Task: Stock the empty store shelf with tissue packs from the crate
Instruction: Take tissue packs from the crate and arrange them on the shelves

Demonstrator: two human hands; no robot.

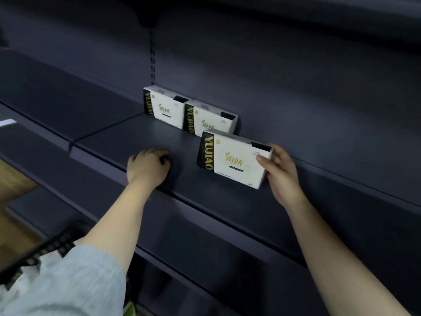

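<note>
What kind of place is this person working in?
Most likely a shop aisle being restocked. Dark metal shelving with a slotted upright stands nearly bare, three identical tissue packs stand in a row on it, and a black crate waits below.

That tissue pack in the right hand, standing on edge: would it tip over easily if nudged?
Probably. The tissue pack stands on a narrow edge, tall and thin, so a push on its face could topple it. It looks light: the right hand steadies it by one end alone. Its wrapper looks smooth, maybe slippery.

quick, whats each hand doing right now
Left hand: fingers curled, holding nothing, resting on the shelf.
Right hand: gripping the right end of the front tissue pack.
</note>
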